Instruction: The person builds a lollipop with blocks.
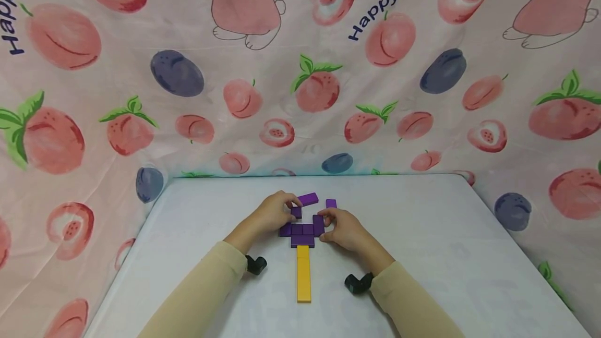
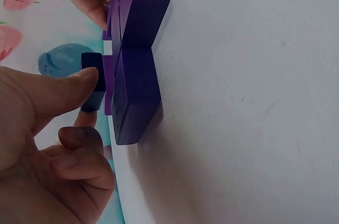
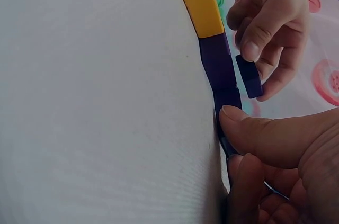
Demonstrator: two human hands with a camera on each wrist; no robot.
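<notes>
My left hand pinches a small purple block between thumb and fingertips, held over the far side of a purple block arrangement. That arrangement has a wide purple block in front, two small blocks behind it and a block at each side. My right hand grips the right side block, thumb at its near end and fingers at the far end. A yellow strip of blocks runs from the wide block toward me.
Beyond the hands lie a slanted purple block and another purple block. All stand on a white table, with a fruit-patterned cloth hanging behind. Black wrist cameras, left and right, sit near the sleeves.
</notes>
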